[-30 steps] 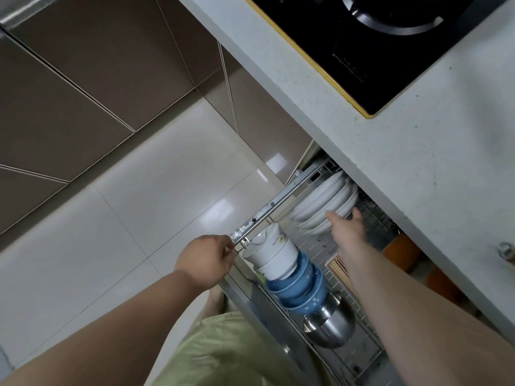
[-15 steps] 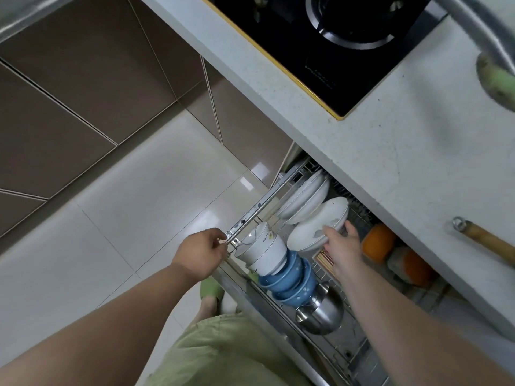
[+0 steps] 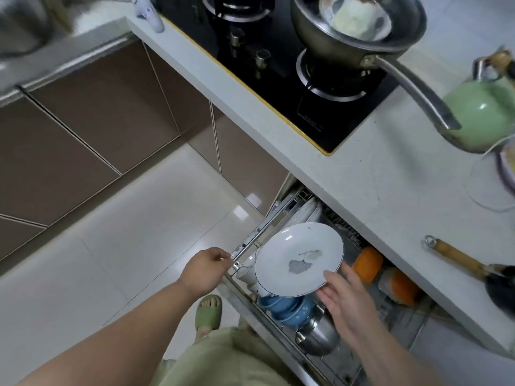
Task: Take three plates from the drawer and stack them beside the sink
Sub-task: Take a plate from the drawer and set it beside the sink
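A white plate (image 3: 299,259) with a grey leaf print and a thin dark rim is held face up above the open wire drawer (image 3: 252,243). My right hand (image 3: 341,295) grips its near right edge, thumb on top and fingers underneath. My left hand (image 3: 207,270) is closed on the drawer's metal front rail at its left corner. More white plates (image 3: 308,211) stand on edge at the drawer's far end, partly hidden under the worktop (image 3: 376,196). The sink is blurred at the top left edge.
In the drawer lie blue bowls (image 3: 287,309), a white cup (image 3: 248,274), a steel bowl (image 3: 317,334) and orange items (image 3: 367,263). On the worktop are a black hob (image 3: 281,76) with a long-handled pan (image 3: 359,26), a green kettle (image 3: 485,112) and a wooden-handled utensil (image 3: 459,260). My foot wears a green slipper (image 3: 209,313).
My right hand has drawn one plate out of the rack, lifted it and turned it face up. My view has tilted up towards the hob. My left hand stays on the rail.
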